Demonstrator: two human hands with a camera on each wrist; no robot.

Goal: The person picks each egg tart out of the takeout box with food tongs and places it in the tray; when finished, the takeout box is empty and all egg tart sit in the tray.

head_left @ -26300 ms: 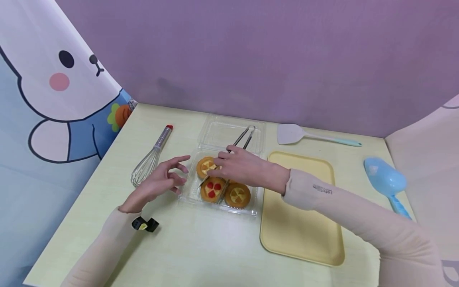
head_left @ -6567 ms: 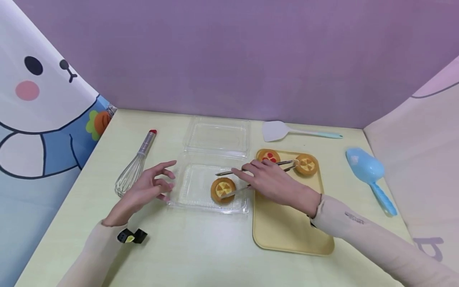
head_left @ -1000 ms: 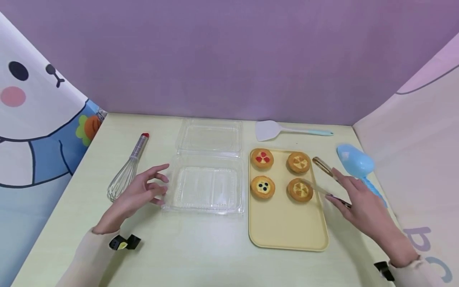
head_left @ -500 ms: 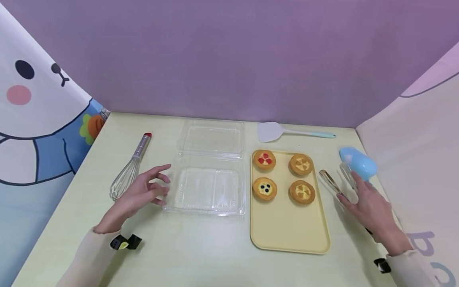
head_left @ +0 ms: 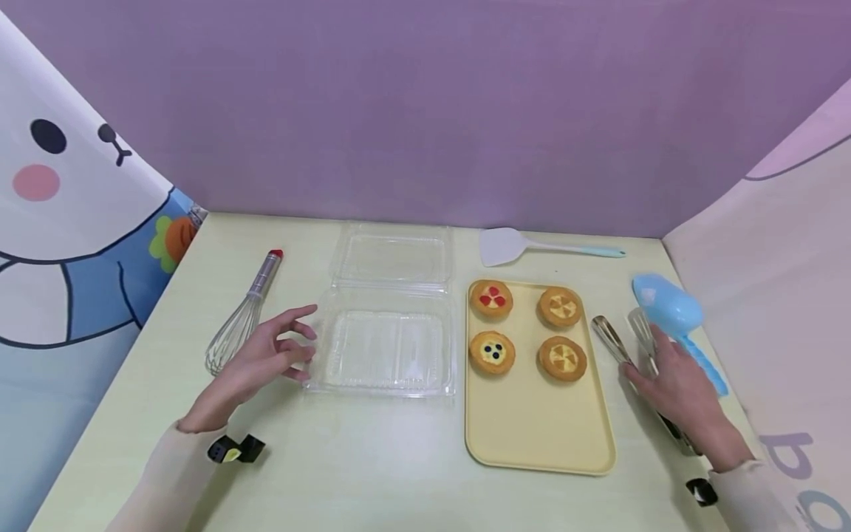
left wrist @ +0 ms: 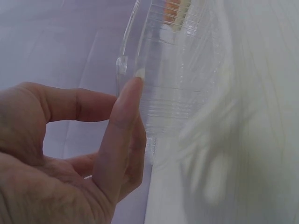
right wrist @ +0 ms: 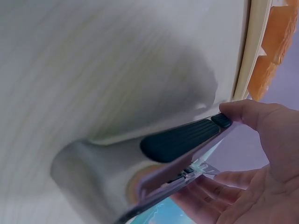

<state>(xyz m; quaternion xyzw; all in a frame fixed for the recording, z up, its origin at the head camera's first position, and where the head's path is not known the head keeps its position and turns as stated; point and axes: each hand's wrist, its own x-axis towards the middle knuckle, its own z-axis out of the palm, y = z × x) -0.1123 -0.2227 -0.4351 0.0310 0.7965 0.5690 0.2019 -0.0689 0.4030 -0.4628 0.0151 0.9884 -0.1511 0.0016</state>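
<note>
My left hand [head_left: 266,356] is at the left edge of an opened clear plastic box [head_left: 385,351], fingers loosely bent. In the left wrist view the thumb tip overlaps the box's rim [left wrist: 122,65]. My right hand [head_left: 681,388] holds metal tongs [head_left: 610,336] low over the table, right of the yellow tray [head_left: 538,436]. Thumb and fingers press opposite arms of the tongs, near dark ridged grips [right wrist: 180,140]. On the tray sit a tart with red fruit [head_left: 492,298], a tart with dark berries [head_left: 492,352] and two wedge-topped tarts [head_left: 562,359].
A whisk [head_left: 242,325] lies left of the box, partly behind the left hand. A pale spatula [head_left: 501,246] lies behind the tray. A blue scoop [head_left: 668,303] lies just beyond the right hand. A purple wall [head_left: 425,111] backs the table.
Since the earliest frames the tarts have gone from the box to the tray. Over the last second the right hand moved the tongs off the tray to its right and lower. The left hand stayed put.
</note>
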